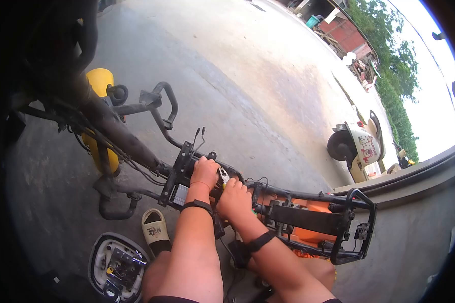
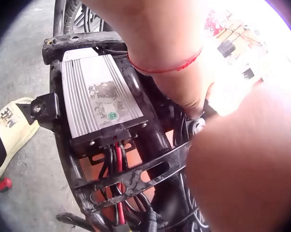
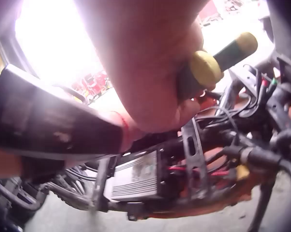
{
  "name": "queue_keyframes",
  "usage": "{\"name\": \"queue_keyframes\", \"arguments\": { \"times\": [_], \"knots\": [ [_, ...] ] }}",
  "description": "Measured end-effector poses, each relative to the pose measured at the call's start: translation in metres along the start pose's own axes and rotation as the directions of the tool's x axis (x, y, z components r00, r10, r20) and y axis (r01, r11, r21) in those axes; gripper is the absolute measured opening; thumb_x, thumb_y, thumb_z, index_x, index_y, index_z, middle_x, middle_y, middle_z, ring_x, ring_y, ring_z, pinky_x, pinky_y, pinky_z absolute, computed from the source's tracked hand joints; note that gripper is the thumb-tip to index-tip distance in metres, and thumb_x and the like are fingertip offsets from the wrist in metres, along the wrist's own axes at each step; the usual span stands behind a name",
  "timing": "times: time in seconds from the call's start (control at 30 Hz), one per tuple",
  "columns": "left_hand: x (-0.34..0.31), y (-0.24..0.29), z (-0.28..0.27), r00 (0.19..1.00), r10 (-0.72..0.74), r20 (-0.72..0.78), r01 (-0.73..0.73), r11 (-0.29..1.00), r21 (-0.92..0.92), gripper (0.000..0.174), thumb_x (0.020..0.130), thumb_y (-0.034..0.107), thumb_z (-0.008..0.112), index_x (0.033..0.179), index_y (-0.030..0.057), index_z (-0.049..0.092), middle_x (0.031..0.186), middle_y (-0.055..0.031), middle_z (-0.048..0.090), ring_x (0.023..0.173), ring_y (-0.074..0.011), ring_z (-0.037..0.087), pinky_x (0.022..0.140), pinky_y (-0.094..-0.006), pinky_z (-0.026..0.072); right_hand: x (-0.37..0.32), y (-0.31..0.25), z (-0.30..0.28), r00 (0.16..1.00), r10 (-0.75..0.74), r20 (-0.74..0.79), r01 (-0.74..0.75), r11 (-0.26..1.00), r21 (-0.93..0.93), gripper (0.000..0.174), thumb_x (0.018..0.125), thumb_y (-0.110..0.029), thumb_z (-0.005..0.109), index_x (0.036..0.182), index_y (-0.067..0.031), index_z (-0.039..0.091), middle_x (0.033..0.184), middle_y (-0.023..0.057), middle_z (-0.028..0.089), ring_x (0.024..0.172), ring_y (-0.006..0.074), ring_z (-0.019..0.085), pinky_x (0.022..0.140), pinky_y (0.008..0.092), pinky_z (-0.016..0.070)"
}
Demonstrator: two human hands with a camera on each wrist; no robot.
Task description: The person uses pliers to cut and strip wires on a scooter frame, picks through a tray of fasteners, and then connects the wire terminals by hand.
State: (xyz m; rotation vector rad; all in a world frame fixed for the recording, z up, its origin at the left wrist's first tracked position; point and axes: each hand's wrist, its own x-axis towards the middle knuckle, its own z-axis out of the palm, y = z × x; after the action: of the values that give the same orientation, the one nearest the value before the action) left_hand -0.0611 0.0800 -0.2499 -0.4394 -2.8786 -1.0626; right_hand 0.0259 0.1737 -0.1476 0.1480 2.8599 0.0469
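My right hand grips a pair of pliers with green-and-yellow handles. The plier jaws point toward my left hand, which is down at the bare black vehicle frame. A red string circles the left wrist; its fingertips are hidden, and I cannot tell what they hold. Close beside that hand, in the left wrist view, cables and a grey rounded part show. A silver finned box sits in the frame, with red and black wires running from one end.
The frame's yellow fender lies to the left and its rear rack to the right. A tray of tools and small parts stands on the floor near my slippered foot. A white scooter is parked beyond.
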Motion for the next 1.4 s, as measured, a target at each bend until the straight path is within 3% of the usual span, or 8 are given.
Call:
{"name": "queue_keyframes", "arguments": {
  "times": [0.43, 0.63, 0.77, 0.83, 1.1, 1.13, 1.2, 1.4],
  "knots": [
    [-0.001, 0.013, -0.015, 0.991, -0.094, 0.098, 0.093, 0.996, 0.015, 0.021, 0.074, 0.012, 0.074, 0.095, 0.0140, 0.076, 0.100, -0.0027, 0.068, 0.108, -0.0272, 0.056, 0.097, -0.0389, 0.0460, 0.045, 0.085, -0.029, 0.817, -0.575, 0.031, 0.552, 0.767, -0.326, 0.056, 0.085, -0.015, 0.055, 0.140, -0.0033, 0.045, 0.116, 0.0133, 0.058, 0.108, 0.0296, 0.057, 0.088, 0.0416, 0.0465],
    [-0.001, 0.011, -0.015, 0.992, -0.044, 0.121, 0.032, 0.994, 0.102, 0.013, 0.080, 0.013, 0.067, 0.091, 0.0137, 0.075, 0.101, -0.0075, 0.069, 0.105, -0.0298, 0.060, 0.093, -0.0411, 0.0501, 0.016, 0.053, 0.004, 0.924, -0.360, -0.130, 0.312, 0.905, -0.288, 0.047, 0.094, -0.026, 0.050, 0.132, 0.0007, 0.051, 0.109, 0.0150, 0.062, 0.099, 0.0314, 0.061, 0.082, 0.0444, 0.0477],
    [-0.001, 0.009, -0.009, 0.990, -0.081, 0.118, 0.075, 0.996, 0.052, 0.018, 0.082, 0.012, 0.066, 0.097, 0.0166, 0.077, 0.102, -0.0049, 0.070, 0.109, -0.0291, 0.059, 0.096, -0.0408, 0.0483, 0.008, 0.035, 0.025, 0.906, -0.278, -0.319, 0.219, 0.953, -0.208, 0.046, 0.086, -0.029, 0.055, 0.120, 0.0026, 0.056, 0.099, 0.0135, 0.062, 0.089, 0.0317, 0.063, 0.072, 0.0465, 0.0487],
    [-0.002, 0.015, -0.022, 0.987, -0.074, 0.146, 0.069, 0.997, 0.035, 0.023, 0.083, 0.011, 0.065, 0.102, 0.0184, 0.077, 0.104, -0.0035, 0.071, 0.110, -0.0285, 0.059, 0.098, -0.0399, 0.0473, 0.003, 0.023, 0.018, 0.938, -0.213, -0.274, 0.166, 0.969, -0.184, 0.042, 0.086, -0.029, 0.057, 0.114, 0.0021, 0.056, 0.098, 0.0139, 0.061, 0.088, 0.0322, 0.064, 0.071, 0.0474, 0.0487],
    [0.006, 0.012, -0.009, 0.987, -0.083, 0.135, 0.062, 0.987, 0.148, 0.019, 0.077, 0.015, 0.069, 0.095, 0.0145, 0.077, 0.099, -0.0079, 0.071, 0.104, -0.0332, 0.060, 0.092, -0.0428, 0.0501, 0.008, 0.039, 0.005, 0.942, -0.258, -0.214, 0.231, 0.962, -0.144, 0.060, 0.088, -0.025, 0.056, 0.139, 0.0020, 0.044, 0.111, 0.0166, 0.060, 0.101, 0.0330, 0.060, 0.086, 0.0458, 0.0463],
    [0.005, 0.011, -0.006, 0.993, -0.074, 0.095, 0.060, 0.988, 0.143, 0.018, 0.078, 0.015, 0.068, 0.094, 0.0130, 0.076, 0.100, -0.0083, 0.071, 0.103, -0.0335, 0.060, 0.093, -0.0427, 0.0498, 0.009, 0.042, 0.000, 0.974, -0.214, -0.073, 0.209, 0.975, -0.070, 0.062, 0.091, -0.020, 0.054, 0.145, 0.0024, 0.036, 0.120, 0.0200, 0.057, 0.110, 0.0371, 0.055, 0.093, 0.0479, 0.0434],
    [0.004, 0.016, -0.013, 0.991, -0.072, 0.114, 0.057, 0.990, 0.127, 0.020, 0.079, 0.016, 0.069, 0.097, 0.0115, 0.076, 0.101, -0.0081, 0.070, 0.103, -0.0331, 0.060, 0.094, -0.0435, 0.0489, 0.013, 0.050, 0.012, 0.959, -0.246, -0.143, 0.237, 0.968, -0.077, 0.067, 0.083, -0.021, 0.064, 0.141, 0.0022, 0.042, 0.118, 0.0187, 0.058, 0.107, 0.0337, 0.058, 0.089, 0.0457, 0.0463],
    [-0.001, 0.017, -0.012, 0.993, -0.060, 0.099, 0.056, 0.997, 0.045, 0.021, 0.079, 0.012, 0.070, 0.099, 0.0114, 0.076, 0.103, -0.0061, 0.069, 0.107, -0.0309, 0.058, 0.097, -0.0430, 0.0460, 0.017, 0.061, 0.018, 0.942, -0.275, -0.191, 0.251, 0.958, -0.139, 0.056, 0.093, -0.022, 0.053, 0.144, -0.0034, 0.043, 0.120, 0.0147, 0.058, 0.109, 0.0312, 0.058, 0.086, 0.0512, 0.0465]
  ]
}}
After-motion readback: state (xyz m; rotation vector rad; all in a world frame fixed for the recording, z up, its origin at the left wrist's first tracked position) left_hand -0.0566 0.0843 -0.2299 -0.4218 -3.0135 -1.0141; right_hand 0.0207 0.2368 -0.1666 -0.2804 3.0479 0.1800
